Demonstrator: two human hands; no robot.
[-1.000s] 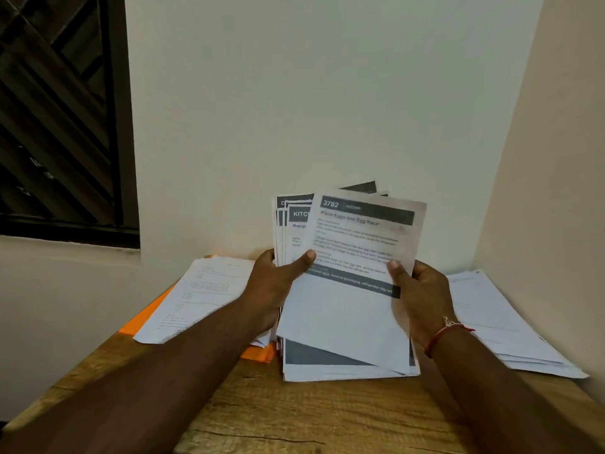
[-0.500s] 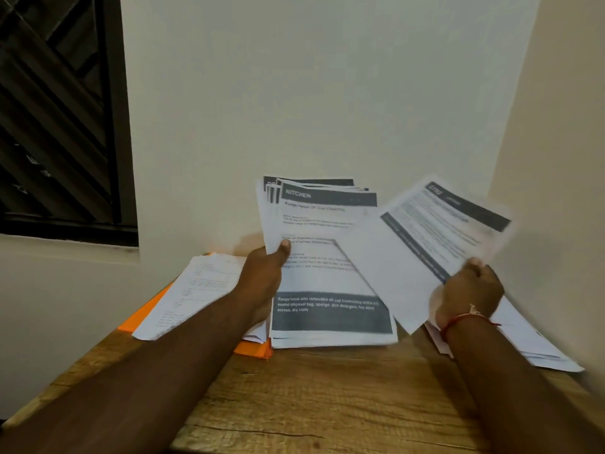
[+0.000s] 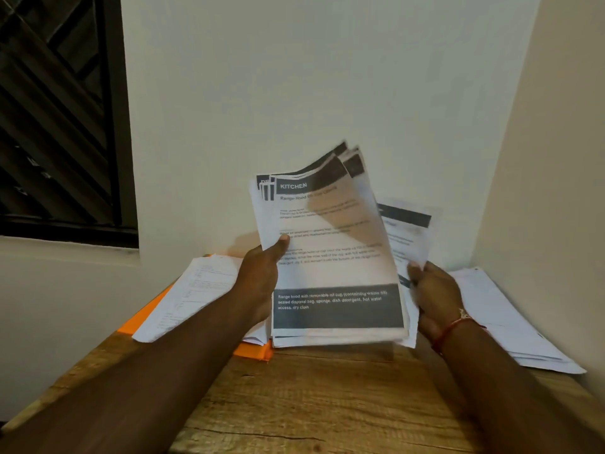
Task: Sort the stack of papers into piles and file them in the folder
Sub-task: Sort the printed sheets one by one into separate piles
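**Hands.** Left hand [image 3: 262, 280] grips the stack [image 3: 337, 257] at its left edge, thumb across the top page. Right hand [image 3: 432, 296] pinches one loose sheet [image 3: 406, 231] near its lower edge, just right of the stack and partly behind it (blur hides the exact finger hold).

**Stack.** Held near upright over the back of the worktop [image 3: 294, 404]. Top page is headed KITCHEN and the upper corners are fanned. Whether the lower edge rests on the wood cannot be told.

**Left pile** [image 3: 193, 290]. Lies flat on the orange folder [image 3: 140, 322], which has a corner showing below the stack.

**Right pile** [image 3: 510, 322]. Lies flat in the right corner, beside the wall.

**Step in hand, as judged.** One sheet is off the stack and has to go to its pile. Most of the sorting remains, and no filing has begun.

**Handling notes.**
- Read the sheet's heading before choosing a pile.
- Carry the sheet low and level, since a single page flexes and catches air.
- Set one edge down first, then release so the sheet lands square on the pile.
- Left thumb should press firmly enough that the fanned pages do not slip out.
- Leave the folder's edge reachable for filing.
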